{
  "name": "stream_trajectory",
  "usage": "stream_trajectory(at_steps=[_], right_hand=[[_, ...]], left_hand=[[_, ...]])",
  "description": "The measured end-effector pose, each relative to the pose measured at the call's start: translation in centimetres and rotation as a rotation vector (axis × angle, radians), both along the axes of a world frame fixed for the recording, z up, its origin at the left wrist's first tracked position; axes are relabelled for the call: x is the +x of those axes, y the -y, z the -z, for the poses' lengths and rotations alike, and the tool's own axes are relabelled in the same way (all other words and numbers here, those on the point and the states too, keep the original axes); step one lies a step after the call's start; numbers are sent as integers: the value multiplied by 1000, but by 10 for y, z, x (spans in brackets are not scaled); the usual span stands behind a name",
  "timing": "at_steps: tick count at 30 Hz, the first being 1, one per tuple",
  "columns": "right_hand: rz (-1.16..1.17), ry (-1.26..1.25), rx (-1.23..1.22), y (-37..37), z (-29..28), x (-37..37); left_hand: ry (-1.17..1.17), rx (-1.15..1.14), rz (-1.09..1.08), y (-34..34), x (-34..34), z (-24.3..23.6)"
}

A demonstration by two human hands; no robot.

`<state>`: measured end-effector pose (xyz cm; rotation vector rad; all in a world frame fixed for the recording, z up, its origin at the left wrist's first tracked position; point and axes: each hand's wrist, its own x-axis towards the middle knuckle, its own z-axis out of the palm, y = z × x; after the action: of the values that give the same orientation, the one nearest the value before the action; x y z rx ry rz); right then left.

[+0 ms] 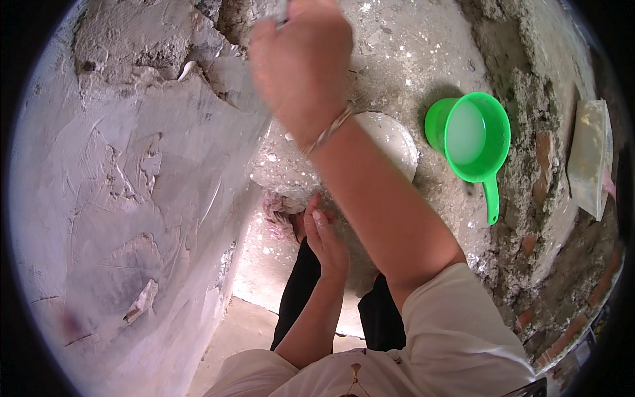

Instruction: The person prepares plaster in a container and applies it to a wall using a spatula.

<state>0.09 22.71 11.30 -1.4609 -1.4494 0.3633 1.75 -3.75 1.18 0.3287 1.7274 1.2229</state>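
R hand (301, 63) is up at 12 o'clock, a bit blurry, by the big, bumpy grey wall smeared w/ plaster (165, 192) that fills 9 o'clock; can't tell if its fingers pinch sth. L hand (324, 241) is low, just off the middle toward 6 o'clock, fingers pressed tog. & a bit bent. At approx. 2 o'clock: a flat-looking round white thing (395, 142), part hid by the R forearm (390, 198), & a green plastic dipper w/ a handle (497, 139) & cloudy white liquid (465, 134).

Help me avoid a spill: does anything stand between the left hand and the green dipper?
Yes: in this view, the right forearm crosses between left hand and green dipper, with a partly hidden round white object just beyond it.
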Motion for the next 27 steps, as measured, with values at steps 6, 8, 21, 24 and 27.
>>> stream_trajectory(at_steps=[6,8,21,24,27], right_hand=[[-159,-117,28,49,-10,16],[-136,-299,47,50,5,24],[-86,-27,-116,31,21,10],[-154,-541,-370,26,20,46],[-102,-964,-252,-17,29,68]], left_hand=[[-96,53,-4,12,-6,10],[-160,-21,32,16,-7,10],[-84,-120,9,1,-3,-9],[-83,-124,-19,-4,-1,-14],[-66,-111,-34,-7,6,-16]])
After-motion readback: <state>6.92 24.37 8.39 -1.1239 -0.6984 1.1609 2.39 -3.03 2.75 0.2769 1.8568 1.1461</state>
